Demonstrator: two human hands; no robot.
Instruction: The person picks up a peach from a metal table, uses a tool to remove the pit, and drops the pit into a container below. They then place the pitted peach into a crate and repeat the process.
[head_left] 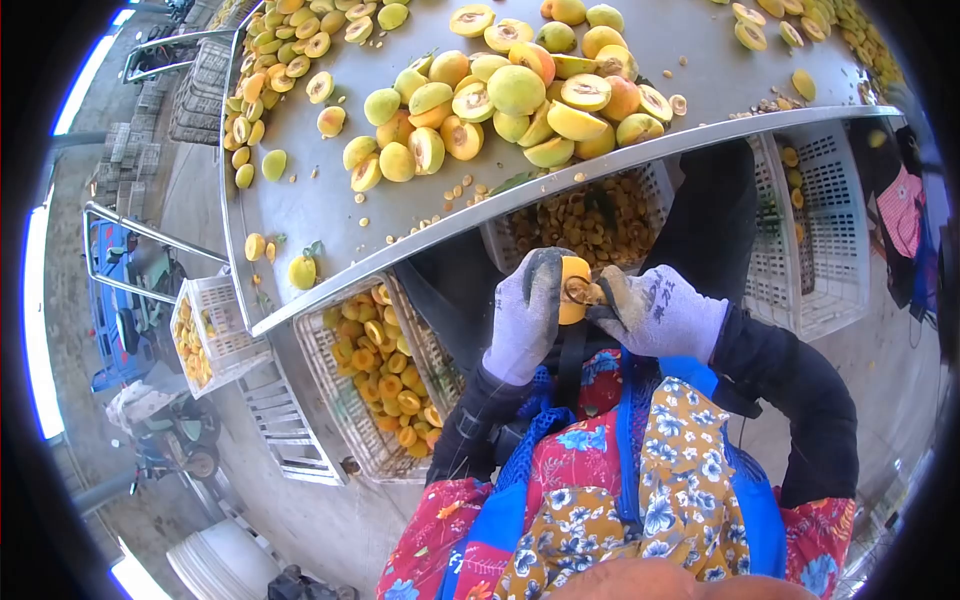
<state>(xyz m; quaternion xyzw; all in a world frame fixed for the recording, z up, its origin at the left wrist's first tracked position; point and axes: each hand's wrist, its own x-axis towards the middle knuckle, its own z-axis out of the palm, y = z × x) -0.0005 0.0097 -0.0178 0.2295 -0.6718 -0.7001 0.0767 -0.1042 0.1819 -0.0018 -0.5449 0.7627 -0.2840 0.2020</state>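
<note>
My left hand (525, 312), in a pale glove with dark fingertips, is closed around an apricot half (574, 280) in front of my apron. The cut side of the fruit faces my right hand (655, 312). That hand wears a similar glove with dark writing on it, and its fingers are pinched together against the hollow of the fruit. A small brown piece (592, 293) shows at the fingertips; whether it is a pit or a tool tip I cannot make out. Just beyond my hands, under the table edge, stands a crate of brown pits and scraps (590, 222).
A metal table (330, 215) holds a pile of whole and halved apricots (500, 95) and loose pits. Left of my legs is a crate of apricot halves (385, 375). White crates (825, 220) stand at right; a scooter (170, 430) is parked far left.
</note>
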